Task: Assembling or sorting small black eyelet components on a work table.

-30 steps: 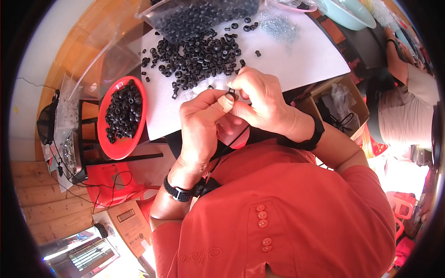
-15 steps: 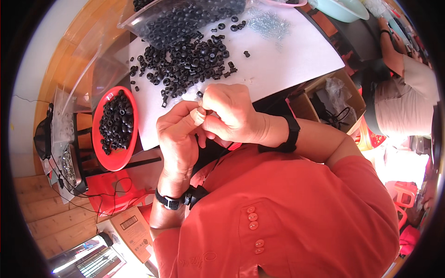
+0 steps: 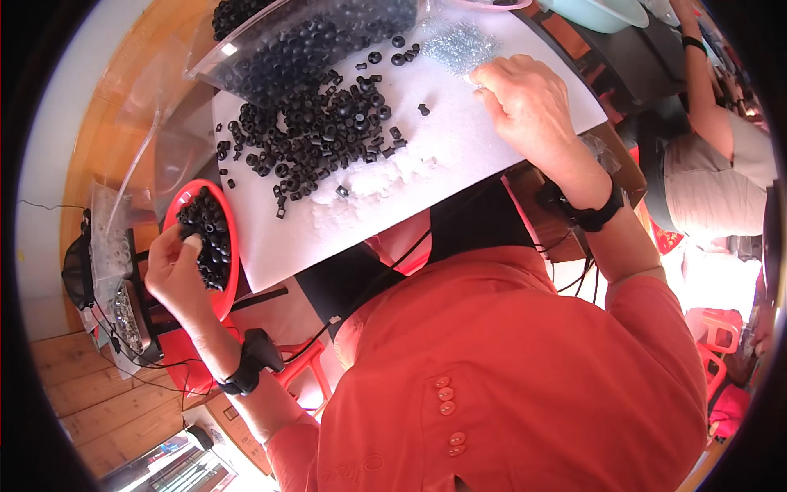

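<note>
Nine o'clock: your left hand at the red oval plastic basin of black rounded parts, thumb and fingertips narrowed (can't tell if they pinch one). Near one o'clock, your right hand bunches its fingertips, contents unclear, by the pale silvery heap of tiny pieces on the flat white tabletop, each supply seemingly set within one hand's reach. Black parts point every way, sharing no axis; the basin's long axis runs roughly twelve to six.

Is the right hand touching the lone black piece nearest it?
Apart: the head view shows white surface between the right hand and the lone black piece.
</note>
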A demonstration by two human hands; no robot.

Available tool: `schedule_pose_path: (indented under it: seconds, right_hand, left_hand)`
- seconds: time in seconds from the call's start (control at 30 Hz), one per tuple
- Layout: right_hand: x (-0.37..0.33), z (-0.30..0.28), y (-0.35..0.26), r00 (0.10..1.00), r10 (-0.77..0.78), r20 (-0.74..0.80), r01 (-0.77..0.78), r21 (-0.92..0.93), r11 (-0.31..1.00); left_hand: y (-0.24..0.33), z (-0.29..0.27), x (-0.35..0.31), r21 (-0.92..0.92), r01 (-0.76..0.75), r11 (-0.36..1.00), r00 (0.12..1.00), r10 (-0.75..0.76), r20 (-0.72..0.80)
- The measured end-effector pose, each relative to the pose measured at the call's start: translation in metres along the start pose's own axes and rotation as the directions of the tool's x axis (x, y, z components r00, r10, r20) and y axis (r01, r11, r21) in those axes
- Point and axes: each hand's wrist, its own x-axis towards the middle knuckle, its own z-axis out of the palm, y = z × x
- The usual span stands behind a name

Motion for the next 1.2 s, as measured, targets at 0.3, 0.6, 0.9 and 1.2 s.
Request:
schedule_pose_path:
  seconds: [0.3,0.6,0.9,1.2]
  right_hand:
    - [0.015,0.023,-0.011,0.993,0.025,-0.111,-0.002,0.199,0.980]
    - [0.001,0.009,-0.009,0.989,0.001,-0.150,0.046,0.310,0.950]
    - [0.009,0.026,-0.048,0.992,-0.126,-0.021,0.127,0.265,0.956]
    - [0.011,0.021,-0.053,0.973,-0.228,0.043,0.216,0.192,0.957]
  left_hand:
    - [0.124,0.119,-0.009,-0.155,-0.690,0.707,0.640,0.696,0.324]
    - [0.141,0.177,0.005,-0.065,-0.876,0.478,0.380,0.766,0.519]
    - [0.140,0.188,0.010,-0.147,-0.878,0.455,0.324,0.791,0.519]
    - [0.135,0.192,0.015,-0.197,-0.859,0.473,0.334,0.807,0.486]
